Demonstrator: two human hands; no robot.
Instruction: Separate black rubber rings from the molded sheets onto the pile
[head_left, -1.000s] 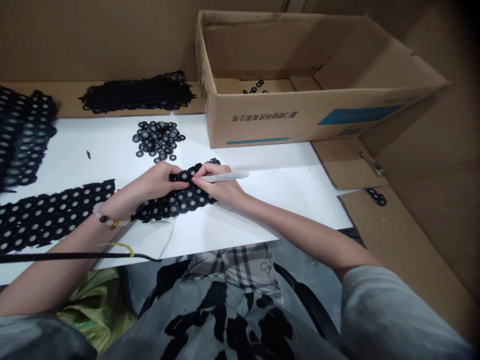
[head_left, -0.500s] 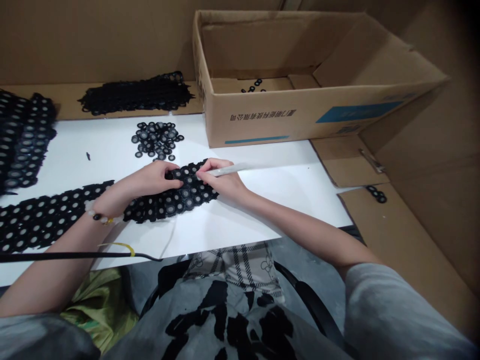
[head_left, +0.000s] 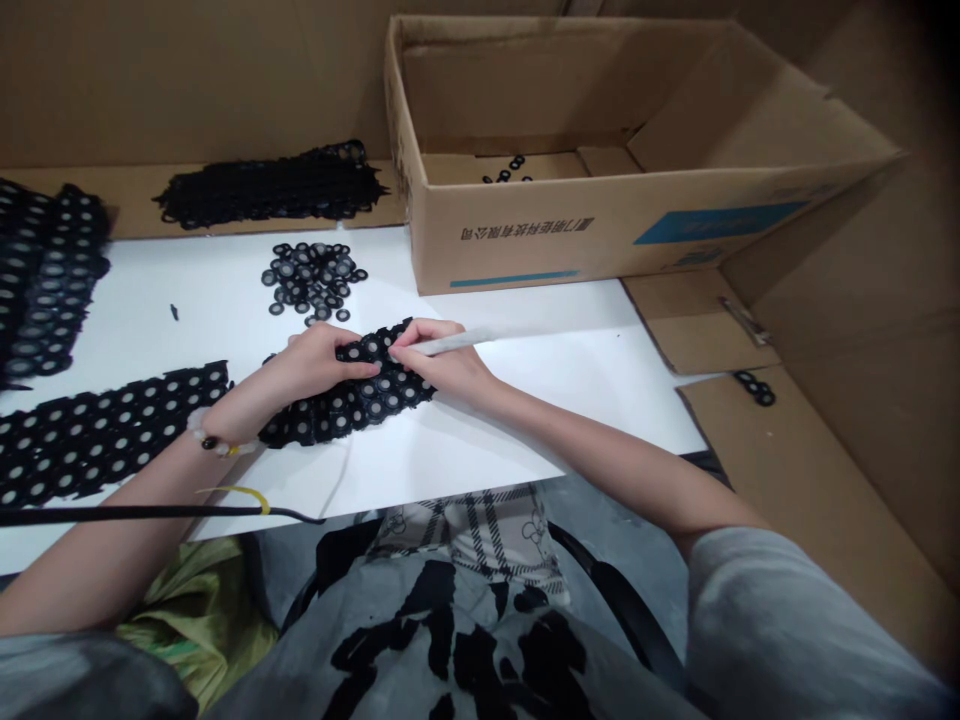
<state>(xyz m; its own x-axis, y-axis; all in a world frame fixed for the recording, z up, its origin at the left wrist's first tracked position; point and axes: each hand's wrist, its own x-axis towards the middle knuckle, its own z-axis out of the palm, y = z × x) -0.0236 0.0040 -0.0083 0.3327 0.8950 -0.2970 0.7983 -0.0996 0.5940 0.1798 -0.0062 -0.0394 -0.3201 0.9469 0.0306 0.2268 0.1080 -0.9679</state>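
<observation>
Since the black ring strip [head_left: 360, 398] looks soft and limp, the left hand [head_left: 322, 365] lies spread on it while the right hand [head_left: 442, 365] pinches a white stick [head_left: 457, 343].

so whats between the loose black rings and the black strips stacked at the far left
In the head view, a small black scrap lies on the white board, in the gap between the loose black rings and the stacked black strips.

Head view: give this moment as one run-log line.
left hand: on black ring strip | right hand: holds white pen-like tool, tip on strip | beside: loose black rings, cardboard box
</observation>
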